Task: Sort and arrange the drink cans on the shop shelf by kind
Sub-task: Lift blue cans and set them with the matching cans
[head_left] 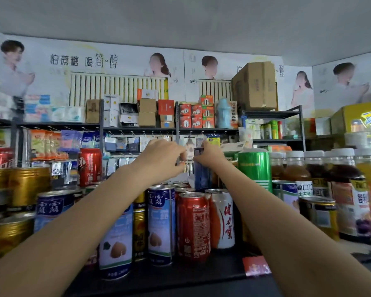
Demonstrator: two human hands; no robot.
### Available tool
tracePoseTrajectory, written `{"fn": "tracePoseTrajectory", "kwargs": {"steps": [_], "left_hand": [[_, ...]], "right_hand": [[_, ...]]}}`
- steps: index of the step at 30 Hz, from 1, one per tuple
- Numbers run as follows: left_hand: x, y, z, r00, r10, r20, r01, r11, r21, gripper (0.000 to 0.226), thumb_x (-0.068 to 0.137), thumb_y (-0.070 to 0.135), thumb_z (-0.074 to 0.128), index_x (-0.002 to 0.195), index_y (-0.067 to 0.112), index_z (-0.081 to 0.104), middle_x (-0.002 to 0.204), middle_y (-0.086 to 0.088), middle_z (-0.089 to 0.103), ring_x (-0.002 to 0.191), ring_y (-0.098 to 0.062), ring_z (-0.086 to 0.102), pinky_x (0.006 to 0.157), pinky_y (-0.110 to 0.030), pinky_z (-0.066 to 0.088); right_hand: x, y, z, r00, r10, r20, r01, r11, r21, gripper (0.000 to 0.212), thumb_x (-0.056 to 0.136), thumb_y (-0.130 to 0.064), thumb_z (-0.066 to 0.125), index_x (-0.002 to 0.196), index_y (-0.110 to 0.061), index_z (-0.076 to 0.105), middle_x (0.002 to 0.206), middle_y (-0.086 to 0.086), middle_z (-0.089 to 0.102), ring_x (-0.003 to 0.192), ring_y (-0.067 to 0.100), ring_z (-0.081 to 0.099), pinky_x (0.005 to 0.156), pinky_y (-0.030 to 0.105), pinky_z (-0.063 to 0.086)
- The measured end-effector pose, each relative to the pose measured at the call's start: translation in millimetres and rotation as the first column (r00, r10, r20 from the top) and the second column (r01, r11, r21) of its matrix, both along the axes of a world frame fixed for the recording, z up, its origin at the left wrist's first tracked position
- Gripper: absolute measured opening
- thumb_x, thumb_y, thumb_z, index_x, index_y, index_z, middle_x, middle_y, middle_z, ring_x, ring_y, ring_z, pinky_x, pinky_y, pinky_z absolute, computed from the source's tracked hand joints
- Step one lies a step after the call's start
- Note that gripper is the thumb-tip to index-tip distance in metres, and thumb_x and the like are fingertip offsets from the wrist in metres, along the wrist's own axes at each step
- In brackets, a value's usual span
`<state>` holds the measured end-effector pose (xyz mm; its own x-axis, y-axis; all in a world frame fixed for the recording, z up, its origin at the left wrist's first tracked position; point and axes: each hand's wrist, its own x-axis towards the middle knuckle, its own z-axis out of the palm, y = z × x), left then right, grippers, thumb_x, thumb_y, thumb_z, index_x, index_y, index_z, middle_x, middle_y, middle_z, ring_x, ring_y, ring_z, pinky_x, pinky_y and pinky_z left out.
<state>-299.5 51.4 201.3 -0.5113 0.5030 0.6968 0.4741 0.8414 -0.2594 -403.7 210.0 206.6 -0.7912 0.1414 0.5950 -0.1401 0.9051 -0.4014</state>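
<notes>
My right hand (209, 155) grips the top of a tall dark blue can (201, 175) at the back of the shelf. My left hand (165, 156) is just left of it with fingers curled; whatever it holds is hidden. In front stand blue-and-white almond drink cans (160, 224), a red cola can (193, 227), a white-and-orange can (223, 219) and slim gold cans (139, 224). More can tops show behind them, under my forearms.
Wide gold cans (28, 185) fill the left side, with a red can (90, 166) behind them. A green can (254, 170), juice bottles (296, 168) and a yellow can (318, 215) crowd the right. The black shelf edge (159, 279) carries a red price tag (256, 267).
</notes>
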Motion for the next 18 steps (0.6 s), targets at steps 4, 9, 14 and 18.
{"fn": "tracePoseTrajectory", "kwargs": {"steps": [4, 9, 14, 18], "left_hand": [[0.7, -3.5, -1.6, 0.999, -0.014, 0.047, 0.011, 0.998, 0.058, 0.023, 0.091, 0.024, 0.050, 0.112, 0.021, 0.059, 0.123, 0.004, 0.058, 0.109, -0.015, 0.051, 0.097, -0.031, 0.031], [7.0, 0.9, 6.3, 0.977, -0.183, 0.111, 0.133, 0.926, 0.354, 0.043, 0.090, 0.025, 0.056, 0.130, 0.015, 0.044, 0.137, -0.001, 0.047, 0.116, -0.016, 0.048, 0.093, -0.028, 0.037], [28.6, 4.3, 16.8, 0.601, -0.728, 0.330, 0.132, 0.498, 0.857, 0.054, 0.080, 0.023, 0.066, 0.128, 0.017, 0.041, 0.115, -0.004, 0.056, 0.096, -0.016, 0.057, 0.083, -0.030, 0.048], [35.5, -5.6, 24.3, 0.213, -0.977, -0.012, -0.065, -0.026, 0.998, 0.034, 0.074, 0.016, 0.065, 0.106, 0.014, 0.053, 0.102, -0.013, 0.061, 0.084, -0.021, 0.060, 0.069, -0.024, 0.055]], "right_hand": [[16.9, -8.1, -0.4, 0.978, 0.094, -0.186, -0.124, 0.980, -0.157, 0.042, 0.081, -0.019, 0.069, 0.113, -0.010, 0.043, 0.107, 0.011, 0.057, 0.090, 0.023, 0.054, 0.071, 0.033, 0.047], [82.4, -7.1, 30.4, 0.814, 0.287, -0.505, -0.505, 0.778, -0.372, 0.047, 0.082, -0.013, 0.067, 0.119, -0.012, 0.037, 0.101, -0.001, 0.051, 0.094, 0.018, 0.056, 0.078, 0.030, 0.051], [150.3, 3.8, 45.5, 0.680, 0.435, -0.590, -0.730, 0.336, -0.595, 0.052, 0.083, -0.011, 0.066, 0.125, -0.013, 0.036, 0.104, 0.006, 0.051, 0.089, 0.020, 0.060, 0.063, 0.023, 0.055], [181.7, 24.1, 37.5, 0.665, 0.590, -0.458, -0.725, 0.360, -0.587, 0.052, 0.082, -0.010, 0.065, 0.128, -0.012, 0.041, 0.105, 0.008, 0.051, 0.092, 0.021, 0.060, 0.073, 0.029, 0.055]]}}
